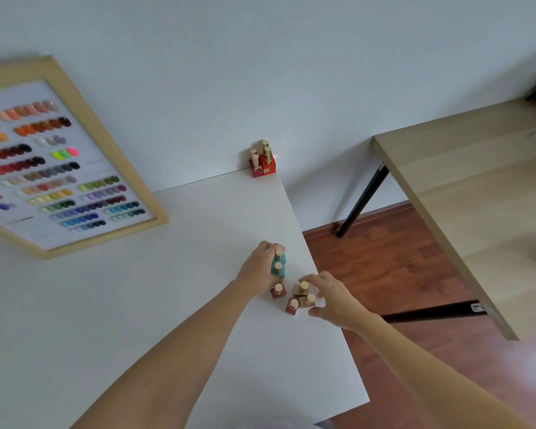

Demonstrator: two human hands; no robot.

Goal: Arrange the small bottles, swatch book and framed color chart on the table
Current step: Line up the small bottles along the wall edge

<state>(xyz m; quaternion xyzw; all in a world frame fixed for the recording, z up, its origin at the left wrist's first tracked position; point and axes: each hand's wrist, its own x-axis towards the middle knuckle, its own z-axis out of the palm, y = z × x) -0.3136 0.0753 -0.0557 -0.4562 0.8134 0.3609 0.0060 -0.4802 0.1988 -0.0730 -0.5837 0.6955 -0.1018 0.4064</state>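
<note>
Left hand (260,267) wraps its grip around two teal bottles (278,264) with gold caps, near the right edge of the white bench (136,305). Right hand (331,297) pinches a tan gold-capped bottle (301,288); a second tan one and two dark red bottles (292,305) stand just beside it. Four more red bottles (262,161) cluster at the far corner. The wood-framed color chart (53,162), rows of painted swatches, leans against the wall on the left.

Bottles (291,292) right of framed chart (59,162)
</note>
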